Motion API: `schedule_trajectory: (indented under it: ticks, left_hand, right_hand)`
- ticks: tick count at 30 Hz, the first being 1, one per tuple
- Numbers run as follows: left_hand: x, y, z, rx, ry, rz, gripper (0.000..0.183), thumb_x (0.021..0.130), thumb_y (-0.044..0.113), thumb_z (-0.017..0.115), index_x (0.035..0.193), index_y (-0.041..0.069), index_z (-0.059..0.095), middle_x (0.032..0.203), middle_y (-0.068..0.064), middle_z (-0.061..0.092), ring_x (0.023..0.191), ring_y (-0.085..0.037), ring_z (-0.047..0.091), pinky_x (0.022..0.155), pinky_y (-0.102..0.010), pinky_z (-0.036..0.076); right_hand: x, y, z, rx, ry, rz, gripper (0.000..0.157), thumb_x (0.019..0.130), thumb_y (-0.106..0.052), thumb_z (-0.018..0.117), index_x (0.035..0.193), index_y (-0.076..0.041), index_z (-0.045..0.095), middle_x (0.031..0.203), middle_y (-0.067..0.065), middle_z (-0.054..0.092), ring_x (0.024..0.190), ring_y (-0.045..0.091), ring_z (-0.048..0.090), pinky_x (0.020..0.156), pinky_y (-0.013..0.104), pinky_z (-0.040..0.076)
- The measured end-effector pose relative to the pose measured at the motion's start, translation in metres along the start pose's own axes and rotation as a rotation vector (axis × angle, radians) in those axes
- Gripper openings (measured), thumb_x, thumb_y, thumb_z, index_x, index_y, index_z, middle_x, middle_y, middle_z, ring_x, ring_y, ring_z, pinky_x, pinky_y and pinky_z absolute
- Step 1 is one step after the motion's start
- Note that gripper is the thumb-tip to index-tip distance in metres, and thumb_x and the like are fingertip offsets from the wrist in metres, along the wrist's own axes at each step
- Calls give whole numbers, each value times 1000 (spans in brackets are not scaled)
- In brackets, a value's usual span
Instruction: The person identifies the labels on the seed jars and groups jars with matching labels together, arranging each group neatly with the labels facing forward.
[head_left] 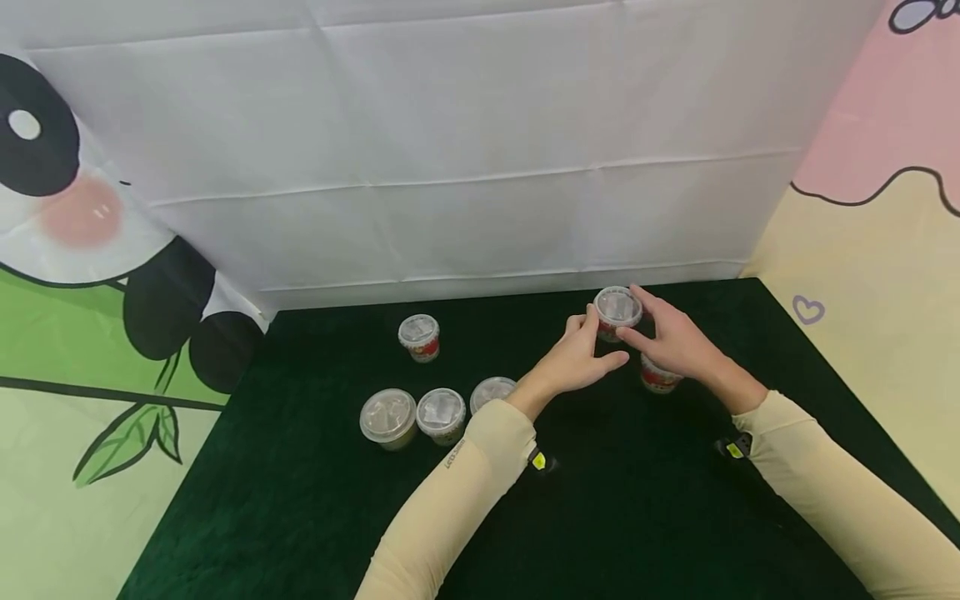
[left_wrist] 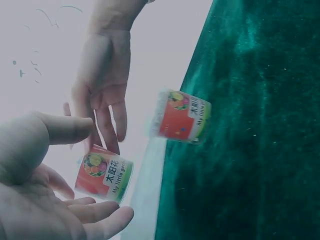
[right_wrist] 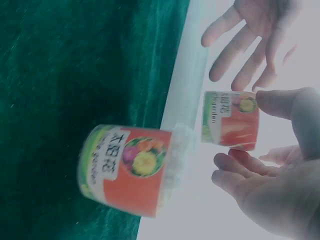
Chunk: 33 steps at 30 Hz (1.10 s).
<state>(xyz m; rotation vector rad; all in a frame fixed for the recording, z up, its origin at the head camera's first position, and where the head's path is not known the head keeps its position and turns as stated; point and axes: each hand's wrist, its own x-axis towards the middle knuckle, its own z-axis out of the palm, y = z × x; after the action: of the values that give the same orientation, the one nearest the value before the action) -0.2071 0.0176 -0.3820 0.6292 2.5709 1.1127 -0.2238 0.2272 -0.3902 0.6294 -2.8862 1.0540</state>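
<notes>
Near the table's back edge, my right hand (head_left: 671, 337) holds a small lidded plastic cup (head_left: 617, 308) between thumb and fingers. Its red and green label, with flowers and the words "My little garden", shows in the left wrist view on the cup (left_wrist: 106, 173). My left hand (head_left: 572, 354) is at the cup's left side, fingertips right at its wall, fingers mostly straight and thumb spread away. A second labelled cup (right_wrist: 132, 170) stands just in front, partly covered by my right hand in the head view.
To the left stands another red-labelled cup (head_left: 418, 336). Nearer are a wider lidded tub (head_left: 387, 417), a lidded cup (head_left: 441, 414) and one more cup (head_left: 491, 390) partly behind my left sleeve. A white cloth wall (head_left: 480, 225) rises behind the dark green table (head_left: 300, 500).
</notes>
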Motion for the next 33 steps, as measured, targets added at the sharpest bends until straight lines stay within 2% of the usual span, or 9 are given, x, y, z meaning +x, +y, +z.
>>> schedule_trajectory:
  ticks: [4, 9, 12, 17, 21, 24, 28, 33]
  left_hand:
    - [-9, 7, -10, 15, 31, 48, 93, 102, 41, 61, 163, 8, -2, 165, -18, 16, 147, -27, 32, 117, -45, 33]
    - [-23, 13, -26, 43, 59, 123, 92, 102, 41, 60, 163, 6, 0, 166, -17, 16, 150, -25, 28, 118, -42, 30]
    - [-34, 13, -37, 40, 75, 151, 92, 102, 41, 61, 163, 6, 2, 166, -16, 18, 144, -25, 37, 113, -38, 38]
    - [-60, 6, -55, -22, 82, 181, 91, 101, 40, 63, 163, 9, 3, 164, -15, 22, 137, -26, 43, 97, -36, 53]
    - [-78, -2, -66, -46, 110, 198, 90, 101, 36, 64, 164, 11, 5, 161, -14, 26, 141, -28, 39, 95, -39, 55]
    - [-89, -8, -72, -50, 147, 192, 87, 101, 32, 65, 164, 10, 7, 158, -13, 31, 139, -26, 43, 92, -35, 56]
    - [-103, -16, -77, -71, 183, 175, 82, 102, 28, 64, 163, 9, 12, 155, -13, 36, 135, -23, 48, 87, -29, 56]
    - [-116, -26, -82, -107, 186, 189, 80, 103, 29, 63, 163, 11, 14, 154, -10, 39, 132, -24, 50, 89, -32, 56]
  right_hand:
    - [0, -6, -1, 47, 32, -43, 80, 101, -20, 66, 159, 3, 17, 153, 31, 36, 132, 50, 47, 105, 61, 41]
    - [-1, -19, -1, 161, 56, -68, 79, 100, -17, 67, 160, -1, 18, 148, 28, 41, 122, 47, 57, 95, 55, 51]
    - [-1, -33, -1, 234, 60, -79, 79, 100, -17, 66, 162, -5, 17, 150, 25, 38, 122, 46, 58, 93, 52, 53]
    - [-1, -54, 3, 348, 31, -121, 82, 100, -16, 67, 163, -11, 16, 150, 21, 37, 122, 41, 58, 93, 45, 54]
    - [-2, -66, 9, 429, 7, -147, 80, 100, -13, 66, 163, -13, 17, 141, 17, 44, 119, 35, 59, 90, 31, 56]
    - [-2, -73, 16, 472, -15, -170, 77, 101, -11, 65, 163, -13, 20, 136, 16, 46, 115, 33, 60, 85, 24, 55]
    - [-1, -83, 24, 501, -57, -182, 71, 101, -12, 65, 161, -13, 26, 139, 15, 47, 114, 31, 60, 84, 25, 55]
    - [-3, -96, 30, 557, -116, -167, 68, 102, -14, 64, 160, -13, 29, 143, 14, 46, 118, 32, 57, 89, 30, 55]
